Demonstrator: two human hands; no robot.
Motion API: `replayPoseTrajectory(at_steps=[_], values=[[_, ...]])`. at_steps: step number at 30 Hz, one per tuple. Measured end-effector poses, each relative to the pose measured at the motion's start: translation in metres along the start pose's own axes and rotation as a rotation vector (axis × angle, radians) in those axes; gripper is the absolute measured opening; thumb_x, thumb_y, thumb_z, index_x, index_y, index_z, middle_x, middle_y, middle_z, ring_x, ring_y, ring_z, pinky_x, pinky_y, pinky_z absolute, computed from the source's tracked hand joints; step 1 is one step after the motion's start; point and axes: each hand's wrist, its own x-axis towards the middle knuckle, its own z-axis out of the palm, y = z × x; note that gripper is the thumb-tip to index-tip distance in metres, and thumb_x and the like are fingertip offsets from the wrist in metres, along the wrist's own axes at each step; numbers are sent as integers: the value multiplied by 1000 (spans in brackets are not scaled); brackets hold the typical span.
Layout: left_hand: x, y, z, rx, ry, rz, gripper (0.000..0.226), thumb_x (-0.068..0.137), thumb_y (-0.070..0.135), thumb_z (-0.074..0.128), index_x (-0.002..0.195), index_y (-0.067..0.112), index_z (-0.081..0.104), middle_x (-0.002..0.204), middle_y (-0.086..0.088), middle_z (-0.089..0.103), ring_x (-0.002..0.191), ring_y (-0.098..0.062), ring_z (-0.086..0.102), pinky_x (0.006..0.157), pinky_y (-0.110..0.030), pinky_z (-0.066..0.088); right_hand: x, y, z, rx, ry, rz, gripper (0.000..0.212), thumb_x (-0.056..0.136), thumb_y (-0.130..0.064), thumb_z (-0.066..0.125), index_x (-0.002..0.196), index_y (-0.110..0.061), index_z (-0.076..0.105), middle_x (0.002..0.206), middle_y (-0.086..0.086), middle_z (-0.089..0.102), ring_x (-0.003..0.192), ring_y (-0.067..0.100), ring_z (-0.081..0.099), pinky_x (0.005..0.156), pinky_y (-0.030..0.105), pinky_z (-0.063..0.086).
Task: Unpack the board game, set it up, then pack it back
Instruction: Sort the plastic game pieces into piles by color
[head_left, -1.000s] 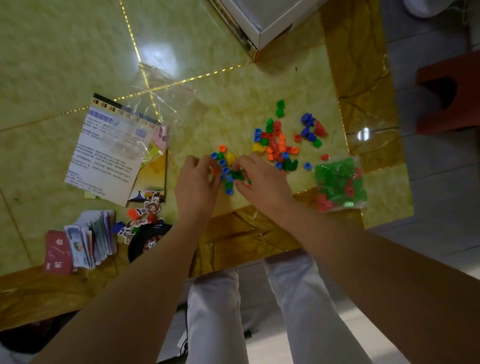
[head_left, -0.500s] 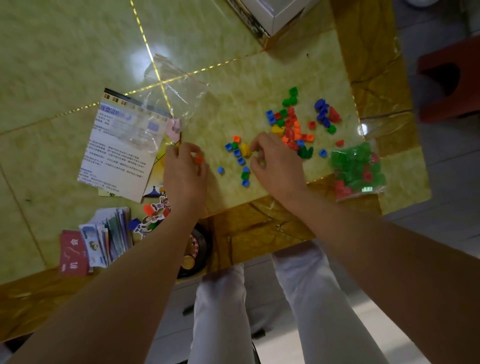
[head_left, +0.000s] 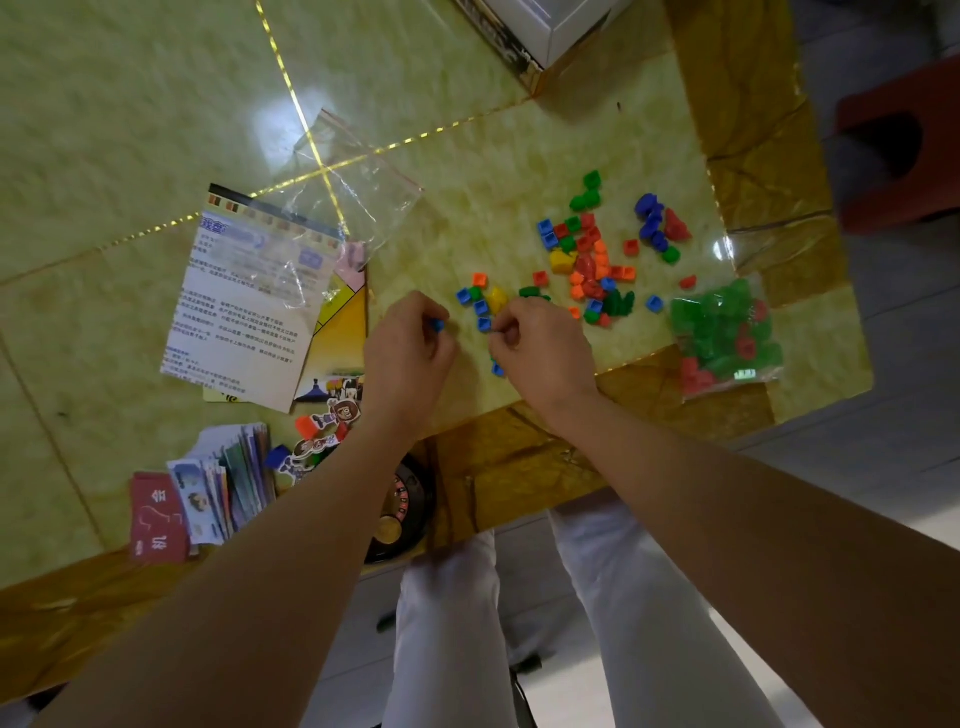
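Knuckles of right hand (head_left: 540, 349) hide its grasp, so cannot tell; left hand (head_left: 409, 354) pinches blue piece (head_left: 438, 326).

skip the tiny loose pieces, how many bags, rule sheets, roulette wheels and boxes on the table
bags: 2 (empty bag, filled bag)
rule sheet: 1
roulette wheel: 1
box: 1
total: 5
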Motion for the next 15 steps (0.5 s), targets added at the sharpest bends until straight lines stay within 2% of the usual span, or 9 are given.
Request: replayPoseTrajectory(at_steps=[2,4,5,8,11,13,15], values=[[7,7,-1,-81,10,-78,13,84,2,52,88,12,57,78,7,59,66,-5,50,60,-20,36,4,0,-2,112,50,52,8,84,-13,65,90,-11,70,83,-1,63,76,12,58,73,29,51],[15,13,0,-141,6,-118,18,83,-2,43,84,13,52,73,10,54,65,-2,47,57,-18,32,6,3,-5,259,81,106,10,86,-12,62,88,-9,71,86,1,63,70,5,52,68,18,46],[17,16,1,-161,-9,-128,17,83,-2,41,83,13,51,74,9,53,68,-3,46,59,-20,32,7,5,-7,332,83,130,12,88,-13,60,87,-8,71,89,3,63,68,4,49,66,16,44],[22,22,7,-77,-76,-80,7,85,6,47,91,10,49,90,-4,53,80,-16,47,68,-29,35,10,10,-12,526,74,222,18,95,-13,51,86,-10,66,89,1,60,67,2,48,65,21,41],[25,23,15,120,-96,-1,17,86,11,56,102,8,51,102,-9,51,89,-23,49,74,-35,41,15,12,-14,632,49,301,23,99,-13,45,83,-18,60,78,-6,54,65,3,48,63,21,39],[28,22,18,175,-113,-6,16,88,11,57,103,8,52,105,-10,50,93,-24,49,74,-35,41,16,11,-15,651,8,317,23,99,-13,44,83,-21,59,79,-4,57,63,8,50,60,24,41],[29,17,17,181,-106,9,14,88,11,57,101,7,53,103,-9,50,91,-23,48,72,-31,36,15,7,-14,663,-26,306,19,99,-9,43,90,-15,59,85,-1,61,63,8,52,59,24,42]])
